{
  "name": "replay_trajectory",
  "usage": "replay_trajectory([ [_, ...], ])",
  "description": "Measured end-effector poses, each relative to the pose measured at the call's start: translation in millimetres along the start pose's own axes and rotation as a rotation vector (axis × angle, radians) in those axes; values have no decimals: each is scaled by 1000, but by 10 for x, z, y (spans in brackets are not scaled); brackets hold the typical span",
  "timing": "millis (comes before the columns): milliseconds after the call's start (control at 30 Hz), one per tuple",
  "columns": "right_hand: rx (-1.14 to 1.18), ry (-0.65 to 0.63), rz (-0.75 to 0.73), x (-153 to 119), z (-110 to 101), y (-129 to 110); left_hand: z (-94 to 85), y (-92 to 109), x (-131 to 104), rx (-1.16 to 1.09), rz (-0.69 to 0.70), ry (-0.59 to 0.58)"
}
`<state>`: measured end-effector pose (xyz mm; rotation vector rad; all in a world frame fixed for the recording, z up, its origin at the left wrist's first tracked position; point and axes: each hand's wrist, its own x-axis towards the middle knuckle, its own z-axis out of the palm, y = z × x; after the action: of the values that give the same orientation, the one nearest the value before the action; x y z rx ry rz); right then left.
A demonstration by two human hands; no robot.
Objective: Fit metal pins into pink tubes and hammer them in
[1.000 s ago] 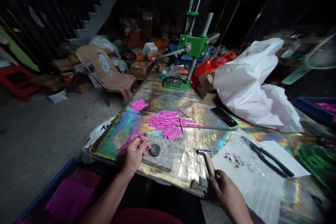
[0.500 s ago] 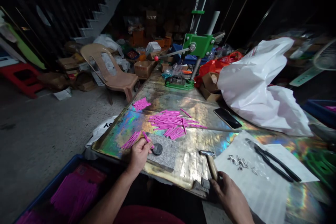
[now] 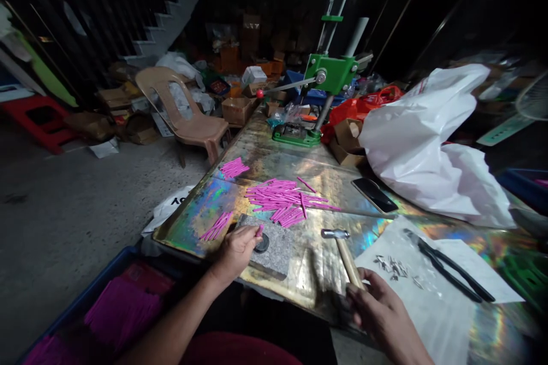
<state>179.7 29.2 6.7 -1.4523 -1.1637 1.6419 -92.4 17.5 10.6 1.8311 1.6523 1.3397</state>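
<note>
My left hand (image 3: 234, 252) is closed in a pinch on a thin pink stick (image 3: 259, 230), of which only one end shows. It is right beside a round black disc (image 3: 262, 244) lying on a grey speckled stone slab (image 3: 277, 254). My right hand (image 3: 379, 305) grips a small hammer (image 3: 349, 262) by its wooden handle; the metal head points away from me, above the table near its front edge. A loose heap of pink sticks (image 3: 274, 195) lies beyond the slab, with smaller bundles of them to its left.
White paper (image 3: 428, 308) at the right bears small metal pieces (image 3: 396, 267) and black-handled pliers (image 3: 449, 265). A phone (image 3: 374, 194) and a white plastic bag (image 3: 419, 142) lie behind. A green press (image 3: 329, 74) stands at the back. A blue bin (image 3: 98, 276) is at lower left.
The hammer has risen off the table in my right hand. My left hand has moved right, closer over the disc, and turned the pink stick so that only its end shows.
</note>
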Motion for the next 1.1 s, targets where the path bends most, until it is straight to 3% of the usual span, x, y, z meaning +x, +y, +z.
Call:
replay_trajectory([
  [133,102,-21,-171,-98,273,-142,8,-34,13,101,69,-18],
  [200,43,-43,-243,-106,375,-192,14,-37,14,149,87,-25],
  [333,-393,-54,-512,-80,484,-387,15,-14,5,194,101,-22],
  [467,-772,-134,-853,-162,503,-798,7,8,-4,214,107,-10],
  [567,-905,-123,-1091,-303,488,-1089,3,10,-4,191,112,-28],
  [667,-932,25,-1255,-366,491,-1176,9,3,-1,170,127,-31],
  [733,-970,51,-1267,-330,506,-1126,19,-4,-1,179,131,-26],
  [867,-1116,-142,-1120,-239,472,-1076,40,-9,-7,213,144,-2],
  [1033,-1071,-30,-1148,-328,383,-1226,44,-10,-9,208,120,-16],
  [1100,-1079,-48,-1127,-330,420,-1210,47,-19,-8,215,125,-11],
])
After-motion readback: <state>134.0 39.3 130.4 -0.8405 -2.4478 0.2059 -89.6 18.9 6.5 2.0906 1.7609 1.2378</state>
